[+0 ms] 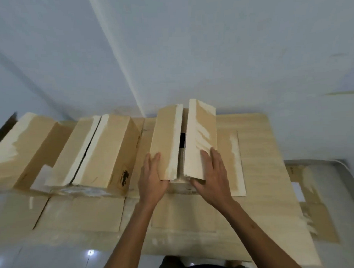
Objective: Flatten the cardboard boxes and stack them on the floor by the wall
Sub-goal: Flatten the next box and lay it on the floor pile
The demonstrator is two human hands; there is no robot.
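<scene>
Two bare forearms reach up from the bottom edge, over glossy pale floor tiles and a wide spread of flattened cardboard that lies flat on the floor in front of us. Our left hand is released, fingers straight and laid against the outer face of the left flap of the centre box, with the thumb at the flap's near end. Our right hand is likewise unclenched, fingers stretched flat on the right flap and the thumb tucked at its near corner (whether either thumb truly pinches the card, we cannot tell). This box stands on the flattened sheets, its two long top flaps tilted up with a narrow gap between them, through which a small dark patch shows. Just left of it stands a second box, its top flaps nearly closed along a thin dark slit and a dark print on its near end. Further left is a third box, partly cut off by the frame edge. To the right, another flattened piece lies on the tiles, partly under the big sheet. Behind everything rises a plain white wall, with the boxes close to its foot.
</scene>
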